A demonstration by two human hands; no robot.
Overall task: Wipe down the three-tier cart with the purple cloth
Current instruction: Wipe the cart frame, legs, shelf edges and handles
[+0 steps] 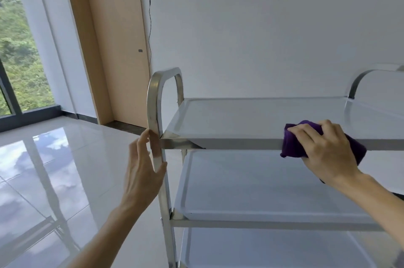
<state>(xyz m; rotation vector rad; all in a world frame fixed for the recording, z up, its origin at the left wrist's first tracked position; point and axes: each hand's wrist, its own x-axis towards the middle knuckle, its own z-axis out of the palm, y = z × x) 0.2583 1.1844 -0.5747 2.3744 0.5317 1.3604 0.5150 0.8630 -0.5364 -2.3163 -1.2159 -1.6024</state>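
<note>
My right hand [325, 149] bunches the soft purple cloth [293, 147] against the top shelf's front edge [240, 144], fingers curled over it. My left hand [143, 169], fingers straight, steadies the slick steel cart post [154, 114]; the cart probably rolls easily.

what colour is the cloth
Purple; the cloth shows in the head view, gripped by the right hand on the top shelf's front edge.

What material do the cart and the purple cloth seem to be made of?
Cart: probably stainless steel, since its frame is silvery, polished and mirror-like, and its shelves are smooth and faintly reflective. Purple cloth: soft fabric, perhaps microfibre; it looks matte and fuzzy and bunches under the right hand.
</note>
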